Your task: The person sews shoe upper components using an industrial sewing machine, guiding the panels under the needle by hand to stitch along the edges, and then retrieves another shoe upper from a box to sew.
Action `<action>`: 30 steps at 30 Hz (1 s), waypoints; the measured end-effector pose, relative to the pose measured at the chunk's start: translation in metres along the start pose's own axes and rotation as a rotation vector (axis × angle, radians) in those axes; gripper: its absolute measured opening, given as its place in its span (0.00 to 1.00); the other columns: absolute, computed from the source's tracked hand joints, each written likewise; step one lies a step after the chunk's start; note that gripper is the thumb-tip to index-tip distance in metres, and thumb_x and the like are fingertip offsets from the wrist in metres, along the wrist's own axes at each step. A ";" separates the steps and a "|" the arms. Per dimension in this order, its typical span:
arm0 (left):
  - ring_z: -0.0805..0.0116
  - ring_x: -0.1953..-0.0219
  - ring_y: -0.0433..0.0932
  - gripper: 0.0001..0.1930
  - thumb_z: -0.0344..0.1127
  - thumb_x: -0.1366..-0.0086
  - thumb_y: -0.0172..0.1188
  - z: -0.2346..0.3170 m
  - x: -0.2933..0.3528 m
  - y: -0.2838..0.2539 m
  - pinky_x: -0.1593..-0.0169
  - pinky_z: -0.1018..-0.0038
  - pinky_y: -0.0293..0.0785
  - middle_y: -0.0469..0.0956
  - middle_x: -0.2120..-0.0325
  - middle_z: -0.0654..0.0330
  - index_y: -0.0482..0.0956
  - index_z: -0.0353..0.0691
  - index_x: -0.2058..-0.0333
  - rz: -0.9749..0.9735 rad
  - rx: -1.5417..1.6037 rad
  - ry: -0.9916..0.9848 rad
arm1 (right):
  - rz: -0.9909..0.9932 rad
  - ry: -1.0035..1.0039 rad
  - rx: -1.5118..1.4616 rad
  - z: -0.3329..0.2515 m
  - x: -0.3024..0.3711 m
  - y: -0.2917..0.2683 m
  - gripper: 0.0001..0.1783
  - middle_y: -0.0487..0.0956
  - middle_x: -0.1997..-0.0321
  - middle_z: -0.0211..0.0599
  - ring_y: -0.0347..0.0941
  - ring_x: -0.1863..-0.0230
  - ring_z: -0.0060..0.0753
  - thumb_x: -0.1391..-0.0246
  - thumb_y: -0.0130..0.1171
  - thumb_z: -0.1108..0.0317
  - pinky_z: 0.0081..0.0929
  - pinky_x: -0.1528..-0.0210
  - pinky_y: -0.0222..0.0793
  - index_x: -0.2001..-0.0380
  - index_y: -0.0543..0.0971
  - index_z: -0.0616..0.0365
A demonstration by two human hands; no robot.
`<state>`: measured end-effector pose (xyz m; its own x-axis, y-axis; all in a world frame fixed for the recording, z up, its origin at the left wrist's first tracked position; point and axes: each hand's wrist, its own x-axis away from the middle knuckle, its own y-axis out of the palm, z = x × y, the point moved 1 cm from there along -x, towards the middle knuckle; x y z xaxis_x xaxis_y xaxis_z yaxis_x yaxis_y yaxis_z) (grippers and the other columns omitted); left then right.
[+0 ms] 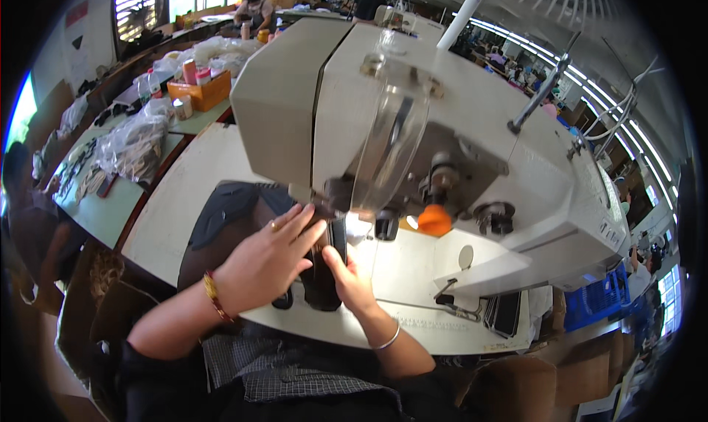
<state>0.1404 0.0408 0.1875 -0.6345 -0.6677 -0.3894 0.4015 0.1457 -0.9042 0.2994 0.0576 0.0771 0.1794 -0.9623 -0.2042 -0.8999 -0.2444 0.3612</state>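
Observation:
A large off-white industrial sewing machine (284, 105) stands over a pale work table. Under its needle area lies a dark brown-black workpiece (321, 282) with a smooth, curved surface; its exact kind is unclear. My left hand (267, 258) rests on the workpiece with its fingers stretched out toward the needle area. At the workpiece's right edge, my right hand (352, 280) has its thumb on top and grips it, while the other fingers are partly hidden. A folded dark piece (232, 212) spreads out to the left of my left hand.
Several dark flat pieces (503, 315) lie at the table's right end. Beyond is a blue plastic crate (597, 300). On the left bench are plastic bags (136, 145) and an orange box (199, 94) with thread spools. Cardboard boxes (516, 385) stand below the table at right.

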 end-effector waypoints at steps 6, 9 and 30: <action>0.53 0.42 0.62 0.27 0.34 0.43 0.57 -0.020 -0.004 -0.019 0.40 0.64 0.61 0.62 0.44 0.52 0.64 0.33 0.45 -0.171 0.105 -0.014 | -0.023 0.245 -0.015 -0.029 0.000 -0.007 0.18 0.77 0.58 0.28 0.70 0.59 0.18 0.39 0.52 0.61 0.19 0.54 0.67 0.51 0.73 0.60; 0.52 0.43 0.63 0.28 0.37 0.41 0.56 -0.028 -0.012 -0.005 0.41 0.63 0.60 0.63 0.44 0.52 0.62 0.33 0.43 -0.055 0.128 0.026 | -0.196 0.237 0.283 -0.050 -0.014 -0.042 0.19 0.78 0.62 0.30 0.70 0.63 0.17 0.44 0.57 0.58 0.18 0.58 0.66 0.56 0.76 0.61; 0.74 0.53 0.70 0.28 0.41 0.45 0.66 -0.093 -0.061 0.049 0.48 0.75 0.65 0.76 0.57 0.61 0.70 0.36 0.49 -0.288 0.995 -0.218 | -0.009 -0.312 0.957 -0.083 0.001 -0.035 0.18 0.78 0.50 0.42 0.72 0.47 0.32 0.49 0.58 0.75 0.26 0.42 0.62 0.52 0.76 0.61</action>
<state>0.1379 0.1567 0.1508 -0.6994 -0.7127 -0.0541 0.6774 -0.6368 -0.3682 0.3640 0.0548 0.1400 0.1991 -0.8534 -0.4818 -0.8644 0.0786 -0.4966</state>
